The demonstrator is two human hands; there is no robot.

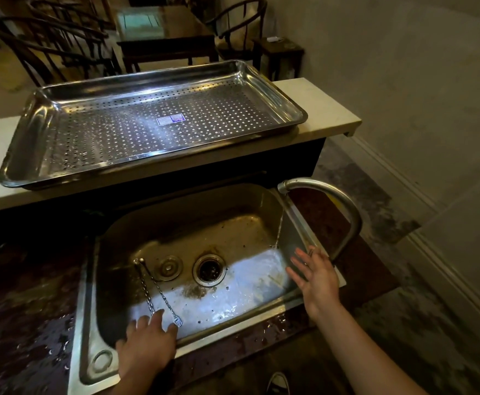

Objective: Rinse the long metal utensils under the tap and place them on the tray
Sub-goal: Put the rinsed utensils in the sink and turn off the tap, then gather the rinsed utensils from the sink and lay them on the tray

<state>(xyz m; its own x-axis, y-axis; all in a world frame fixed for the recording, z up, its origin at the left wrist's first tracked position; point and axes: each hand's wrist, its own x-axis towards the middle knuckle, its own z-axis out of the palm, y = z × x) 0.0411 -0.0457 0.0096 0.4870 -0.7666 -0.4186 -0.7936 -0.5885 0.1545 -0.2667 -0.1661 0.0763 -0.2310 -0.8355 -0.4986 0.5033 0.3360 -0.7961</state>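
Note:
Two long thin metal utensils (156, 289) with twisted stems lie side by side in the steel sink (233, 206), left of the drain. My left hand (146, 342) reaches over the sink's front rim, fingers spread, fingertips touching their near ends; it grips nothing. Over the sink's right side my right hand (315, 276) hovers open, palm down, beside the base of the curved tap (333, 201). A thin stream of water falls from the tap's spout into the sink's right corner. A large perforated steel tray (28, 155) sits on the raised white counter behind the sink.
A round drain (209, 269) and a loose plug (168, 267) lie in the sink's bottom. The dark counter (25, 323) on the left is wet. Dark wooden chairs (53, 49) and a table (164, 38) stand beyond the white counter. My shoe (278, 383) shows below.

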